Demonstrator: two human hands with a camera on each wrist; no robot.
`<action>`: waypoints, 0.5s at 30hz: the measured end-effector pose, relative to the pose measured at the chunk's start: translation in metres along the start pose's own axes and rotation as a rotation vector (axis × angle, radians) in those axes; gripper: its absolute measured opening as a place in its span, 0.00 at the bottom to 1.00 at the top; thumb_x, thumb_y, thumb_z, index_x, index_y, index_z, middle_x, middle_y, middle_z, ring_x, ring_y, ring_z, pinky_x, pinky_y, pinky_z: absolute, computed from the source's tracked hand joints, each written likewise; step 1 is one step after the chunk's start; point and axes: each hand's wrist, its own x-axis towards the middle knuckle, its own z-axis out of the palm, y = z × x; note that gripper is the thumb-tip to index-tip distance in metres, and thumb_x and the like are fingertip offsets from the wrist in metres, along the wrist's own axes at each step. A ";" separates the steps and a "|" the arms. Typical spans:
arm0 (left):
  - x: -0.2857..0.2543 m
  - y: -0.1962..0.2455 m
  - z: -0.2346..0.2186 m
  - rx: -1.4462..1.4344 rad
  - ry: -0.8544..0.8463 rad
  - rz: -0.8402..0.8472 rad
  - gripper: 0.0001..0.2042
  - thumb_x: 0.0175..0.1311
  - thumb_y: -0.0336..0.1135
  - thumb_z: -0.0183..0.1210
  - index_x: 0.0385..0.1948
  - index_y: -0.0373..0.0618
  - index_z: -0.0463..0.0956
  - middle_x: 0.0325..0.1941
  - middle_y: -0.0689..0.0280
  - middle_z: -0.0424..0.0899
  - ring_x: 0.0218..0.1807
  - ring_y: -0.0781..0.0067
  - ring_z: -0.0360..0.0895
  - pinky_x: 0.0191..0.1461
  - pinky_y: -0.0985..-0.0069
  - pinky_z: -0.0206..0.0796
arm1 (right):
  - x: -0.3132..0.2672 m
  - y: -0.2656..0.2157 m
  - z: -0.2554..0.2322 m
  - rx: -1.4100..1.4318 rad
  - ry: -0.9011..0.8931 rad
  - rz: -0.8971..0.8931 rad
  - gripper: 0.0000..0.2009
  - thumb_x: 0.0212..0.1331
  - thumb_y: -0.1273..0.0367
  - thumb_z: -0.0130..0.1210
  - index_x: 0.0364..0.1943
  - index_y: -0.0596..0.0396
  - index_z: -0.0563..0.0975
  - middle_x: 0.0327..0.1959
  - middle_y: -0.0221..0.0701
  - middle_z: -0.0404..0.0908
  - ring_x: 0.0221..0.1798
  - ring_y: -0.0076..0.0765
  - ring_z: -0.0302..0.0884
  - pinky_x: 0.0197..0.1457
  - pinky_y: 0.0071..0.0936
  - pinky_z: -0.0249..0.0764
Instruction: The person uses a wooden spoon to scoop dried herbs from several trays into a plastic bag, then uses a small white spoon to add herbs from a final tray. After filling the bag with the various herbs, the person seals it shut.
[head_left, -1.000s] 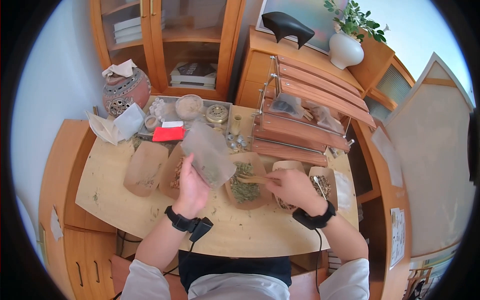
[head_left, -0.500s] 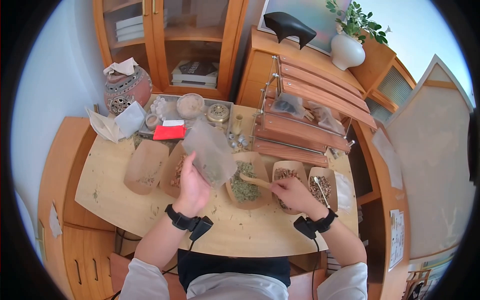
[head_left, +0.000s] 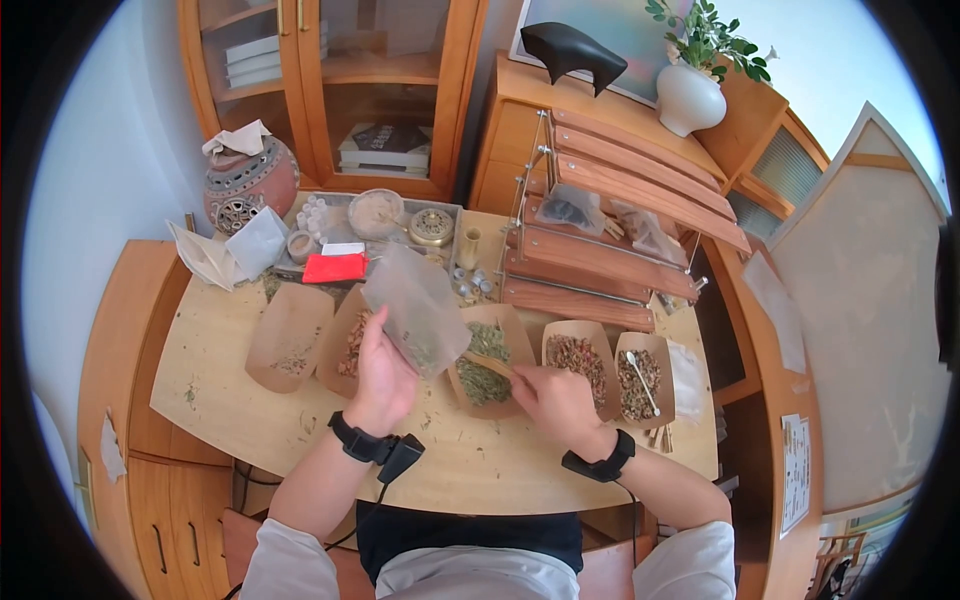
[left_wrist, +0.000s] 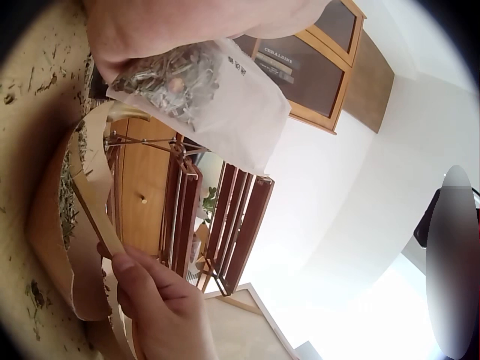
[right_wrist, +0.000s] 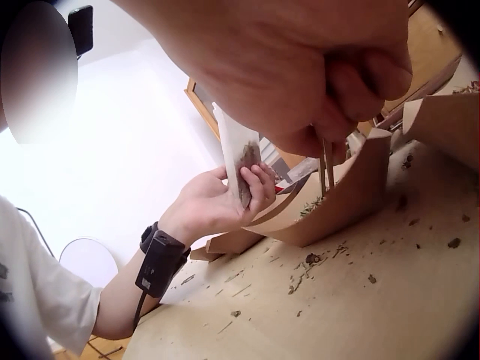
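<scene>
- Worktop (head_left: 440, 470): its near edge faces the person; five paper trays stand in a row across it, between the left and right edges.
- Herb tray (head_left: 516, 330): third from the worktop's left edge, about midway between the side edges, with green dried herb (head_left: 485, 388) inside.
- Bag (head_left: 412, 305): translucent, held tilted just left of the herb tray, with some dried herb in its lower part. Whether its mouth is spread, I cannot tell.
- Left hand (head_left: 386, 378): its grip is closed round the bag's lower edge, thumb on one side, fingers curled on the other.
- Right hand (head_left: 562, 405): its grip is a firm pinch on the wooden tool, with no visible gap.
- Wooden tool (head_left: 488, 361): it reaches over the tray into the herb; two slim strips suggest tongs. The step in hand looks like gathering herb. The next move seems to call for a secure hold on a portion, a lift clear of the rim, and a steady bag.
</scene>
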 end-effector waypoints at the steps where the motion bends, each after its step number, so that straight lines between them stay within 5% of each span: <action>1: 0.000 0.000 0.000 -0.002 -0.001 -0.004 0.26 0.74 0.49 0.42 0.69 0.48 0.59 0.69 0.65 0.69 0.69 0.65 0.66 0.73 0.63 0.56 | -0.001 0.004 0.001 0.012 0.005 0.000 0.08 0.61 0.66 0.57 0.39 0.53 0.83 0.26 0.41 0.82 0.30 0.51 0.81 0.33 0.41 0.77; 8: 0.001 -0.001 -0.001 0.029 -0.002 -0.035 0.27 0.73 0.50 0.44 0.68 0.45 0.59 0.68 0.64 0.69 0.69 0.66 0.66 0.72 0.63 0.56 | 0.002 0.005 -0.030 0.126 0.015 0.126 0.11 0.62 0.66 0.57 0.42 0.56 0.83 0.29 0.45 0.82 0.33 0.52 0.81 0.35 0.38 0.77; 15: -0.002 -0.002 0.002 0.065 -0.037 -0.082 0.27 0.73 0.49 0.45 0.68 0.45 0.58 0.69 0.63 0.68 0.70 0.65 0.65 0.73 0.62 0.56 | 0.012 -0.016 -0.073 0.297 0.096 0.215 0.12 0.65 0.64 0.56 0.44 0.57 0.82 0.23 0.44 0.79 0.23 0.47 0.78 0.30 0.33 0.73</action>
